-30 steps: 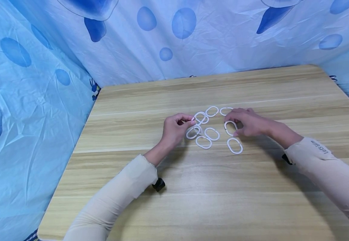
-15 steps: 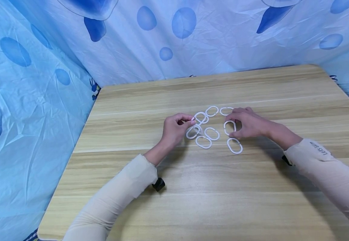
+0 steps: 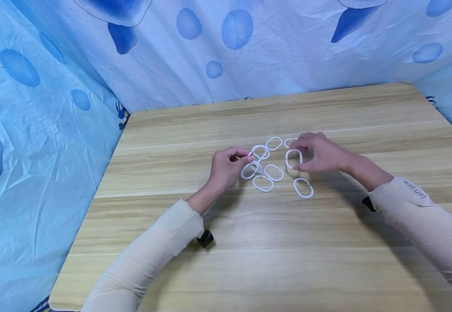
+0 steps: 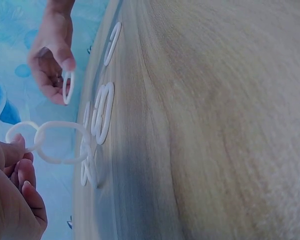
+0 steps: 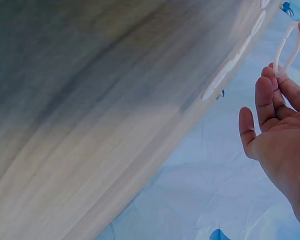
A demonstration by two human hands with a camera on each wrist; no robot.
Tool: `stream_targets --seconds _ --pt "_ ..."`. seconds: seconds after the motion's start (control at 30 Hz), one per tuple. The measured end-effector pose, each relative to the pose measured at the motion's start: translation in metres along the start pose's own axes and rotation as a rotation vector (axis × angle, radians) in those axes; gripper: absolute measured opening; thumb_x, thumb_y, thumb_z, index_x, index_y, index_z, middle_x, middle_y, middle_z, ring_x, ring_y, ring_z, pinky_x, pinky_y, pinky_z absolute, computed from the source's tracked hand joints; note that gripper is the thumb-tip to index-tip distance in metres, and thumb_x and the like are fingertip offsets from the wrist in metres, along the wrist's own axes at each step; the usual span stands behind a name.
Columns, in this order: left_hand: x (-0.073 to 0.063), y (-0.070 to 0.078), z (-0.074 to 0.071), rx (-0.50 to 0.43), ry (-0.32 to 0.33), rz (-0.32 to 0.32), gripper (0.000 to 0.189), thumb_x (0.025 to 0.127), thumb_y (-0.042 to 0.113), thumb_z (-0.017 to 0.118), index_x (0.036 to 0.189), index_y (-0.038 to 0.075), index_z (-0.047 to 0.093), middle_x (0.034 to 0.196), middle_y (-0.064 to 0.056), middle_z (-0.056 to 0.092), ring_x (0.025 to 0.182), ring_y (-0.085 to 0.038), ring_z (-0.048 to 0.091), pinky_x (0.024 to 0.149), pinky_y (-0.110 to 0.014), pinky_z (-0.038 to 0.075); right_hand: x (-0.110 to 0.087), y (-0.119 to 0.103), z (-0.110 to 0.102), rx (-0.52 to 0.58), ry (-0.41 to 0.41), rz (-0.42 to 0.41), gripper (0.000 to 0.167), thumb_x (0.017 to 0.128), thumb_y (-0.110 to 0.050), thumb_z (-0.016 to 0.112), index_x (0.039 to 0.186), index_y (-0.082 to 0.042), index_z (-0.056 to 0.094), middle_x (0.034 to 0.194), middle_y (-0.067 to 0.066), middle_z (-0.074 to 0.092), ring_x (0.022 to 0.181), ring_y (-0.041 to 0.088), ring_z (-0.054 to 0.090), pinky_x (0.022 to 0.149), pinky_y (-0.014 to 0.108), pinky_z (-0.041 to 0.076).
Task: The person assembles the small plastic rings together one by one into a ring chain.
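Observation:
My left hand point(image 3: 224, 168) pinches a white oval plastic curtain ring point(image 4: 12, 129) between thumb and forefinger, up off the table. Linked through it hangs a second curtain ring point(image 4: 62, 123). Across from it, my right hand point(image 3: 321, 152) holds another curtain ring point(image 5: 278, 52) by its two ends, thumb at one and fingertips at the other. This ring stands clear of the table in the left wrist view. Several loose rings lie between and around the hands, among them one ring point(image 3: 274, 137) at the back, partly behind others, and one point(image 3: 304, 198) nearer the front.
The wood-grain table point(image 3: 257, 260) has a rounded far corner at the right. A blue patterned curtain point(image 3: 151, 78) hangs behind it and along the left side. A small black device point(image 3: 205, 238) sits under the left cuff.
My right hand has lifted its ring and shifted it slightly back and left, away from the loose ring in front. My left hand has stayed in place with its linked rings.

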State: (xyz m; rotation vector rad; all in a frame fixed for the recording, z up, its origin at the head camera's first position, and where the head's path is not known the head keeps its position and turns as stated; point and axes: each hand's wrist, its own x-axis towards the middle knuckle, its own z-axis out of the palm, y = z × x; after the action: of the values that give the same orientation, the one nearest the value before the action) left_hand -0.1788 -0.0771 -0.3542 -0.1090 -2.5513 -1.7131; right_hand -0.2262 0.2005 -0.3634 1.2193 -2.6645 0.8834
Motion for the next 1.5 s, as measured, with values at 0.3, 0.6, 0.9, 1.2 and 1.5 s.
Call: stream_targets --seconds 0.3,0.6,0.9,1.2,1.5 --pt "0.0 -0.001 0.0 0.004 -0.007 0.016 0.01 0.081 0.012 0.078 0.09 0.008 0.076 0.088 -0.001 0.073 0.065 -0.008 0.052 0.058 -0.018 0.041 0.007 -0.007 -0.003 0.059 0.049 -0.035 0.042 0.071 -0.018 0.083 0.107 -0.002 0.069 0.08 0.003 0.059 0.076 0.017 0.051 0.069 0.035 0.038" --pt "0.0 -0.002 -0.001 0.005 -0.007 0.022 0.01 0.08 0.012 0.079 0.089 0.008 0.076 0.09 -0.002 0.073 0.065 -0.007 0.053 0.059 -0.018 0.042 0.015 -0.013 -0.006 0.061 0.072 -0.061 0.039 0.071 -0.017 0.082 0.105 -0.003 0.069 0.079 0.001 0.057 0.076 0.022 0.05 0.073 0.033 0.033" --pt "0.001 -0.003 -0.001 0.01 -0.011 0.036 0.01 0.08 0.012 0.079 0.088 0.007 0.076 0.089 -0.003 0.073 0.066 -0.008 0.054 0.06 -0.018 0.042 0.024 -0.022 -0.01 0.055 0.069 -0.078 0.04 0.071 -0.016 0.081 0.106 -0.002 0.068 0.081 0.002 0.058 0.077 0.02 0.05 0.073 0.036 0.033" --pt "0.001 -0.003 -0.001 0.009 -0.02 0.016 0.012 0.079 0.012 0.079 0.089 0.007 0.076 0.089 -0.002 0.073 0.068 -0.01 0.055 0.06 -0.019 0.043 0.034 -0.03 -0.011 0.049 0.081 -0.111 0.039 0.071 -0.017 0.081 0.105 -0.004 0.068 0.081 0.003 0.058 0.076 0.021 0.049 0.069 0.035 0.035" --pt "0.002 -0.004 -0.002 0.013 -0.031 0.027 0.015 0.08 0.012 0.079 0.092 0.004 0.076 0.087 -0.003 0.073 0.068 -0.007 0.055 0.061 -0.02 0.044 0.049 -0.04 -0.009 0.063 0.096 -0.174 0.039 0.071 -0.019 0.08 0.104 -0.004 0.067 0.083 0.0 0.058 0.076 0.022 0.052 0.069 0.034 0.037"
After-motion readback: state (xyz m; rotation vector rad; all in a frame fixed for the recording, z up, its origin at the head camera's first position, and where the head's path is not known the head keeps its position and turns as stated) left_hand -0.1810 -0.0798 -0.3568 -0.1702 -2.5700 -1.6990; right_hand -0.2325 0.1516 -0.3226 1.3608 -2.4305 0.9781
